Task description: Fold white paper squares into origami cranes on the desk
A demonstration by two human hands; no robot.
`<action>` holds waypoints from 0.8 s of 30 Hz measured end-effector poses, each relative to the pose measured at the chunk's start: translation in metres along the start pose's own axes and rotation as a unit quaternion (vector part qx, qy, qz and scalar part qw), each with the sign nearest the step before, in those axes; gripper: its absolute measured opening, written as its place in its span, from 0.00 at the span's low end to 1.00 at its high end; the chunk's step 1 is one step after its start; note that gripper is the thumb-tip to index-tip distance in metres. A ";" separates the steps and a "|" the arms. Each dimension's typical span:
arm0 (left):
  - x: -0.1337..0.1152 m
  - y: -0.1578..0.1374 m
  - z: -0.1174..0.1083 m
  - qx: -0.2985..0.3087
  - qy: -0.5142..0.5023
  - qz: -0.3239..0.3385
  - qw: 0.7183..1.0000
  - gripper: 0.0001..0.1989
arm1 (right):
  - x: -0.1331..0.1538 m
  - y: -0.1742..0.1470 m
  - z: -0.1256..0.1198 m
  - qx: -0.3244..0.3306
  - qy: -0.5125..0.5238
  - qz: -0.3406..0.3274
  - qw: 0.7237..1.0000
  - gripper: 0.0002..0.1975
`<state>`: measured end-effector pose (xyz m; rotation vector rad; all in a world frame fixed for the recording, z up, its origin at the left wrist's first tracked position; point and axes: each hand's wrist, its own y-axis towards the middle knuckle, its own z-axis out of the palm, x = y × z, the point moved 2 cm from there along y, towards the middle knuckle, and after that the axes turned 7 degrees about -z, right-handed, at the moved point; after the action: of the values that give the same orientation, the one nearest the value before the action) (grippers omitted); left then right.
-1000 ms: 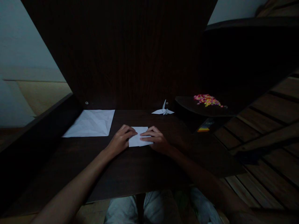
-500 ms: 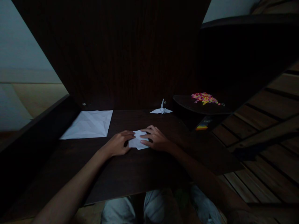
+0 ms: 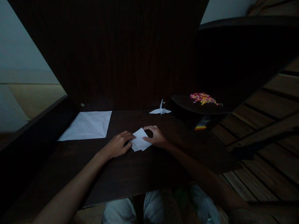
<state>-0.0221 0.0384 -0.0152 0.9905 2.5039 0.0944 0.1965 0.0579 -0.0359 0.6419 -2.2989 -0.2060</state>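
A small folded sheet of white paper [image 3: 140, 140] lies on the dark desk between my hands, one corner pointing away from me. My left hand [image 3: 121, 143] grips its left edge, fingertips on top and thumb low at the side. From the right, my right hand [image 3: 157, 137] holds the paper with the thumb on its upper face and the fingers curved round near the far corner. Beyond my hands, by the back panel, stands a white origami crane [image 3: 161, 109] with its wings spread.
A larger creased white sheet [image 3: 87, 125] lies at the desk's left. Small colourful pieces [image 3: 203, 98] are heaped on a curved shelf [image 3: 184, 104] at the right, with a yellow-orange item [image 3: 201, 127] below it. A raised side board [image 3: 35, 119] borders the left.
The small folded paper has turned so that a corner points to the far side. My right hand has gone from fingers spread flat on it to gripping its right side.
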 end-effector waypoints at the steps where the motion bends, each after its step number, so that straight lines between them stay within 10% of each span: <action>1: -0.001 0.000 0.000 0.003 -0.002 0.002 1.000 0.18 | -0.001 0.000 0.000 -0.009 0.027 0.003 1.000 0.19; 7: -0.001 0.002 -0.001 -0.021 -0.012 -0.031 0.999 0.14 | 0.000 0.000 0.004 -0.030 0.143 -0.027 0.989 0.14; 24: 0.006 0.003 0.008 -0.055 0.014 -0.056 0.997 0.14 | 0.012 -0.002 -0.001 -0.011 0.004 -0.123 0.992 0.12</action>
<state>-0.0205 0.0434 -0.0238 0.8082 2.5439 0.2101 0.1906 0.0505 -0.0284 0.9119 -2.2024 -0.3440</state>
